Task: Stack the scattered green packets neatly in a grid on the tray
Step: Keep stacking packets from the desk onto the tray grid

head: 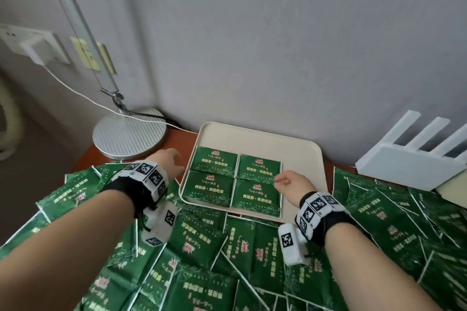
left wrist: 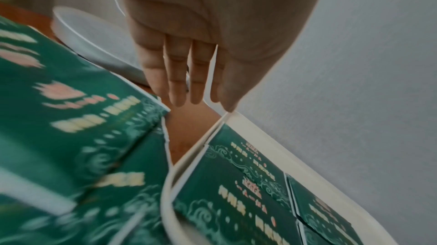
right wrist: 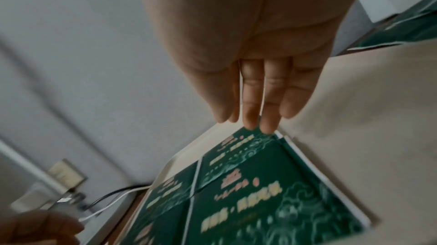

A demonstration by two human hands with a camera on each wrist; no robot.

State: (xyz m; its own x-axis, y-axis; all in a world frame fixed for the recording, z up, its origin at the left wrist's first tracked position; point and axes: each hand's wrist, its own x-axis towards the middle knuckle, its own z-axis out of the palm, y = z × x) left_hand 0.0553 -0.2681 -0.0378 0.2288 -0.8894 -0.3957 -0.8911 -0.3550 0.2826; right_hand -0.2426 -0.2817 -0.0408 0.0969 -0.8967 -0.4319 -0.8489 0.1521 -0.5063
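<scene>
On the cream tray (head: pixel 300 156), four green packets (head: pixel 235 182) sit two by two at its 7 o'clock end. Left hand (head: pixel 171 163) and right hand (head: pixel 290 183) both hover empty, fingers relaxed. I'd grab the next one from the loose packets (head: pixel 202 242) on the worktop and butt its edges square against the block.

glossy green printed foil-like packets (head: pixel 209 185) lie on a smooth, matt cream plastic tray (head: pixel 300 156); at the left, a ribbed silvery metal round lamp base (head: pixel 129 134) rests on reddish-brown wood tabletop (head: pixel 182 139).
</scene>
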